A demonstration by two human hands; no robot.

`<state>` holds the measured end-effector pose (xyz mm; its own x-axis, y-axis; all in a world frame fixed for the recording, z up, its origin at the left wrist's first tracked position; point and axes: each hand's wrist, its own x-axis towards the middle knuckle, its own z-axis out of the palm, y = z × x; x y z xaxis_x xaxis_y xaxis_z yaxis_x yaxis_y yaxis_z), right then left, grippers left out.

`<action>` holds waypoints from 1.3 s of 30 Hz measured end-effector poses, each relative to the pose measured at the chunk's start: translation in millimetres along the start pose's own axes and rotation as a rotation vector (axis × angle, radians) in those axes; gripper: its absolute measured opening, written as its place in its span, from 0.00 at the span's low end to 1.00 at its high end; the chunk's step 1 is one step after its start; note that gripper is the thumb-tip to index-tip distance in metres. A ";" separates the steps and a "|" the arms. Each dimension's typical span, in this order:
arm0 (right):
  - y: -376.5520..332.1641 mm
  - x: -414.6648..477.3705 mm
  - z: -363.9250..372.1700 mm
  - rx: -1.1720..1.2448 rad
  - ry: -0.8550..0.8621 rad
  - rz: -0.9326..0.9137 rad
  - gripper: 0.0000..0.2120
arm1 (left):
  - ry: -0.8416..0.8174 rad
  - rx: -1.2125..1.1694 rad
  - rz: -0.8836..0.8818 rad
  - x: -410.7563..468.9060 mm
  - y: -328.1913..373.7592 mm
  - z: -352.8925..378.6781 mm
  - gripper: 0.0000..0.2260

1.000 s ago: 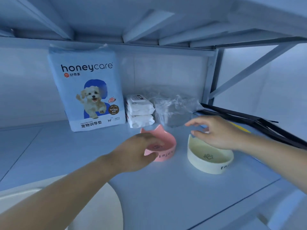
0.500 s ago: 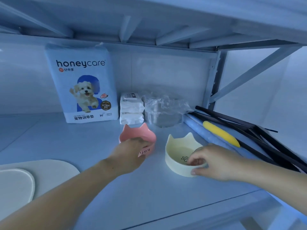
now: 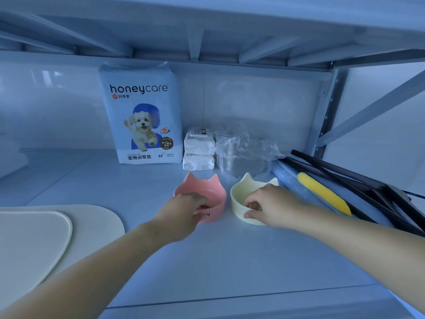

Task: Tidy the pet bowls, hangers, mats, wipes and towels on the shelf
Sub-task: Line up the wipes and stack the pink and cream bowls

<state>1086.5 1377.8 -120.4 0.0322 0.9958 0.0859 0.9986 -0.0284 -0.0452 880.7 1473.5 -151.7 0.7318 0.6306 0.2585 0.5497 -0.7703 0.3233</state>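
Two cat-eared pet bowls stand side by side on the shelf (image 3: 230,261). My left hand (image 3: 181,215) grips the near rim of the pink bowl (image 3: 207,187), fingers curled inside it. My right hand (image 3: 273,207) grips the near rim of the cream bowl (image 3: 241,192), thumb outside and fingers inside. Behind the bowls stand a pack of pet training pads (image 3: 142,116), two stacked white wipe packs (image 3: 199,148) and a clear plastic bag with grey contents (image 3: 243,153). Black hangers (image 3: 358,180) lie at the right. A cream mat (image 3: 46,238) lies at the left.
A rolled blue item (image 3: 289,178) and a yellow handle (image 3: 322,192) lie among the hangers right of the cream bowl. The shelf above (image 3: 207,24) hangs low overhead. A metal upright (image 3: 326,116) and diagonal brace (image 3: 372,107) close the right side.
Both hands have slid the bowls further back and closer together. The cream bowl has gone from the front right to beside the pink one, with my right hand now gripping its rim.
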 end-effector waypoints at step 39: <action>-12.2 -30.1 -10.4 0.170 -0.030 0.239 0.11 | -0.256 0.077 0.346 18.8 -55.7 -42.7 0.08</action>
<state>1073.8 1347.3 -112.1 0.2618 0.9648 0.0235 0.9413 -0.2498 -0.2272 846.5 1532.3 -126.0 0.9491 0.2977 0.1027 0.2757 -0.9431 0.1860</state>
